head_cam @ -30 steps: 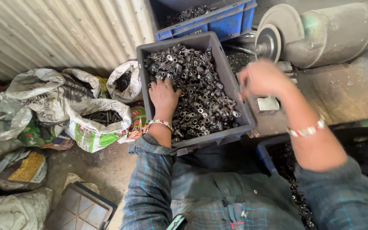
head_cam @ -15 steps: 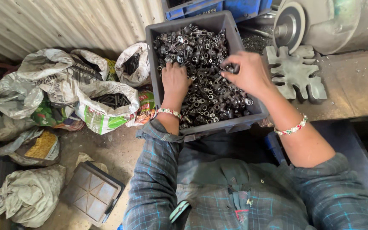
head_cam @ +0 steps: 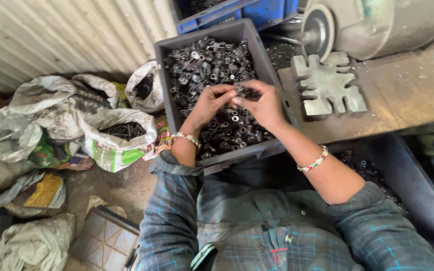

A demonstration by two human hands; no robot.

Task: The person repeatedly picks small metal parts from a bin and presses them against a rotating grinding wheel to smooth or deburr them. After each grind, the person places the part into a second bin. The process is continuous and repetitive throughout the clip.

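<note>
left hand [head_cam: 208, 102]: fingers curled, pinching one end of a small dark metal fitting [head_cam: 244, 92] just above the heap.
right hand [head_cam: 266, 104]: fingers bent round the other end of the same fitting; the two hands meet on it, fingertips touching.
fitting: held over the middle of the dark grey plastic crate [head_cam: 272, 75], which is full of small dark metal nuts and sleeves [head_cam: 207, 62].
doing it well: as I judge it, keep the piece low over the crate so a slip drops it back into the heap; grip with fingertips, not palms.
edges: the crate's right wall stands just beside the worn wooden counter [head_cam: 403, 95], where a grey notched metal plate [head_cam: 327, 85] lies.
open room: tight to the left, where open plastic sacks of parts [head_cam: 121, 133] crowd the floor; a blue crate [head_cam: 257, 10] stands behind.
</note>
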